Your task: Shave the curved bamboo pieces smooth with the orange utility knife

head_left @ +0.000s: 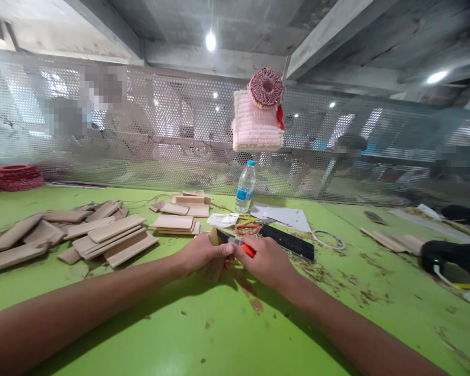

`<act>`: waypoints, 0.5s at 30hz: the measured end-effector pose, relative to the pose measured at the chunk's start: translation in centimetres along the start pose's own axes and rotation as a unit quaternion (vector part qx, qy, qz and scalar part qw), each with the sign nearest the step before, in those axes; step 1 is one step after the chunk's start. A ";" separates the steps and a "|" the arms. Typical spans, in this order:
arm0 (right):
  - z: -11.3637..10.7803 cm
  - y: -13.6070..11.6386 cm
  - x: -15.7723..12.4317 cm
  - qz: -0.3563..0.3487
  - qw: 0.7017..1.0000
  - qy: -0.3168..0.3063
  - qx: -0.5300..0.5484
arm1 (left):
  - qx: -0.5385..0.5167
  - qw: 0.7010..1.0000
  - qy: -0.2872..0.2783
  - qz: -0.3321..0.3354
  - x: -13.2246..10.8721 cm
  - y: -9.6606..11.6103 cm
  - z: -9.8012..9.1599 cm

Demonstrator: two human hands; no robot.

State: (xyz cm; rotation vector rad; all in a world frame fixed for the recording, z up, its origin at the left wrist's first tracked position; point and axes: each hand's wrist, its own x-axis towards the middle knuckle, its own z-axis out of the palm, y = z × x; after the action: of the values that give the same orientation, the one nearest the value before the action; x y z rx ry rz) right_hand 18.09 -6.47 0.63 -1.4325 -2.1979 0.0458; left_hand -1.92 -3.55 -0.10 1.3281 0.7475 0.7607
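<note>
Over the middle of the green table, my left hand (203,255) is closed around a tan bamboo piece (214,269), most of it hidden by the fingers. My right hand (268,261) grips a utility knife with an orange handle (249,250). Its dark blade (224,237) lies against the bamboo piece, slanting up to the left. The two hands touch at the thumbs. Just beyond them rest a black flat block (288,242) and a red-orange ring (246,230).
Piles of bamboo slats (113,235) cover the left side of the green table (172,334). A water bottle (245,188), white papers (288,215) and a white ring (329,239) stand or lie behind. Shavings (370,295) litter the right, near a black device (434,256). A perforated screen (180,141) borders the back.
</note>
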 end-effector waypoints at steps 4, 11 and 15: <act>0.3 0.1 0.3 0.017 0.999 -0.002 -0.029 | 0.099 0.994 0.035 -0.001 -0.1 0.2 0.1; -0.1 0.1 0.4 0.077 0.993 0.051 0.073 | 0.011 0.999 0.044 -0.013 -0.2 -0.1 1.2; 0.7 -0.1 0.2 0.072 0.991 0.024 0.110 | -0.004 0.999 0.031 -0.013 -0.1 -0.3 1.0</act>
State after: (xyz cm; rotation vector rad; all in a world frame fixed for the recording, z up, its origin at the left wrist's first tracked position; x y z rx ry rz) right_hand 17.63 -6.20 0.15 -1.4469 -1.9797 0.2927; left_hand -1.13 -4.22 -0.29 1.2906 0.8081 0.7866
